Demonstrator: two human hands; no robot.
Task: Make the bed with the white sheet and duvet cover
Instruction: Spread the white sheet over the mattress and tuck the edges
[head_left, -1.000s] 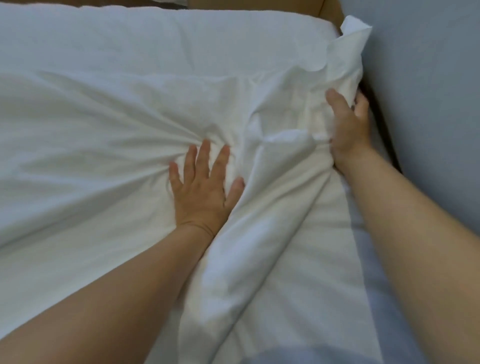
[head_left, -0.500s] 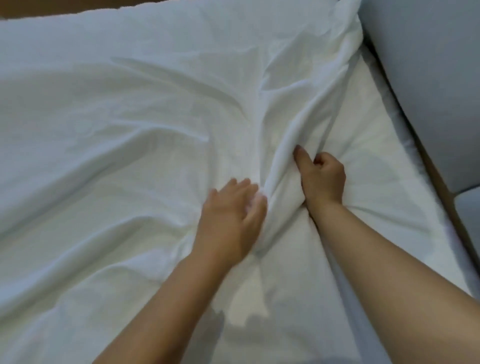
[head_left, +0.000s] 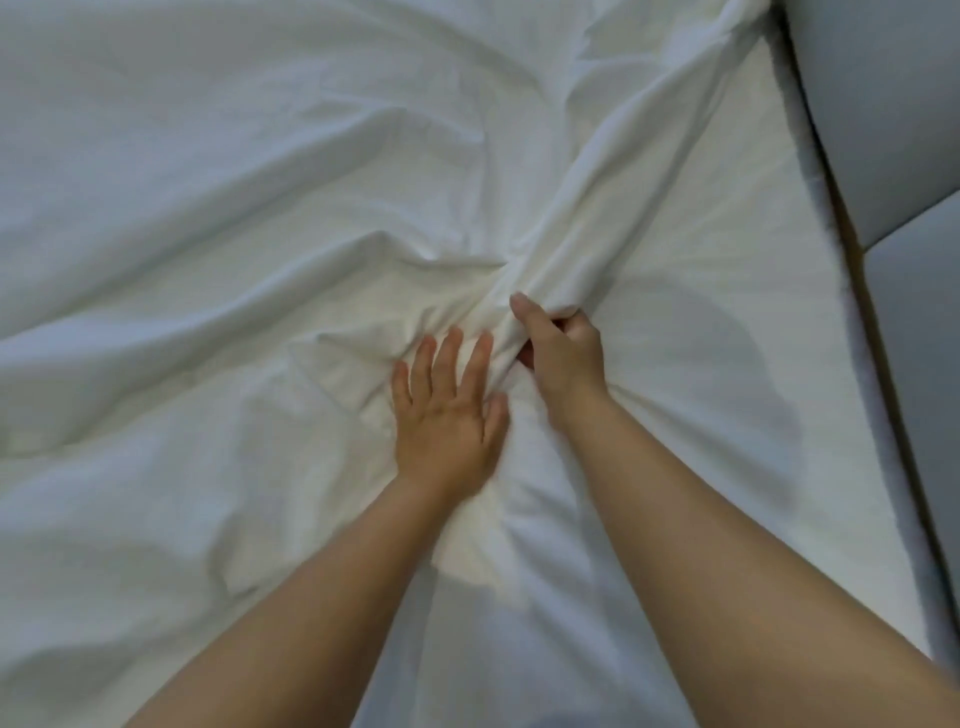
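White duvet cover (head_left: 249, 197) lies rumpled over most of the bed, filling the left, far and middle parts of the view with long creases that run toward the centre. A thick raised fold (head_left: 597, 218) of it runs from the far right corner diagonally down to the middle. Right hand (head_left: 563, 358) grasps the near end of that fold: thumb on top, the other fingers (head_left: 576, 327) curled under and clenched on the cloth. Left hand (head_left: 447, 421) is just left of it, almost touching, palm down on the bunched cloth, its fingers (head_left: 447, 358) straight, spread and released, pressing flat. Both bare forearms come in from the near edge. White sheet (head_left: 727, 364) lies smoother on the right side of the bed, from the fold out to the bed's right edge; cannot tell exactly where sheet ends and cover begins under the hands. Past that edge, a thin wooden strip (head_left: 883, 395) and then a grey padded panel (head_left: 883, 104) along the right.
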